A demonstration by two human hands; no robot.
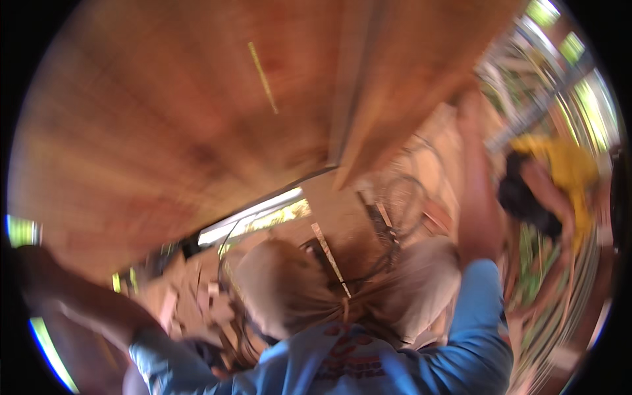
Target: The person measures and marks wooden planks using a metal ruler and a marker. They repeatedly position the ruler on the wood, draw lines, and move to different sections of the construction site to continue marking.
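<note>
A large reddish-brown wooden panel [178, 112] fills the upper left of the head view, with a thick wooden edge piece [395, 85] along its right side. My right arm reaches up beside that piece, and my right hand [469, 102] is at its outer edge, smeared by motion; its fingers do not show. Toward the left rim my left hand [33, 266] is dark and blurred by the panel's lower left corner. Whether either hand grips the wood cannot be made out.
Wood scraps [207, 299] lie on the ground at lower left. Dark looped cables [401, 197] lie around my knees. To the right, a person in a yellow top [573, 178] bends over near long stacked strips [559, 309]. A metal frame piece [533, 112] stands at upper right.
</note>
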